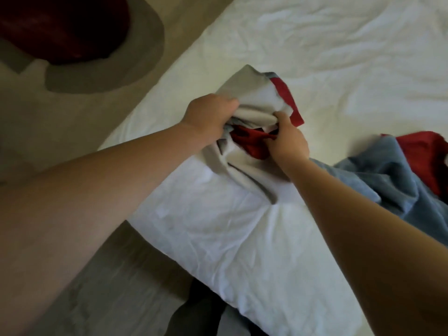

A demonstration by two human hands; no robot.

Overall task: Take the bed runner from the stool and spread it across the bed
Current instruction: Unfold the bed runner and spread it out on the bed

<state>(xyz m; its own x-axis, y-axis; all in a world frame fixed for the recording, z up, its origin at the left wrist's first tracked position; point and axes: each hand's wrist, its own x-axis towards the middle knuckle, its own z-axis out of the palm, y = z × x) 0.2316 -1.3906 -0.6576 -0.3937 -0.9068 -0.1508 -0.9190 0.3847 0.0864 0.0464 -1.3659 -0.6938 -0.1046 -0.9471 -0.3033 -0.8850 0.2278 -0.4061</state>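
As left hand (208,117) and right hand (288,139) clench it, the bed runner (249,93) bunches between.

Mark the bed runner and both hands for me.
bed runner (249,90): head view, grey bunched fold above the hands.
left hand (208,115): head view, back of the hand, gripping the fabric.
right hand (289,141): head view, back of the hand, pinching the fabric.

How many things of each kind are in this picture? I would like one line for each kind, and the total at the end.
Grips (the person's hands): 2, left grip and right grip, both holding the runner
Bed runner: 1
Bed: 1
Stool: 1
Total: 5
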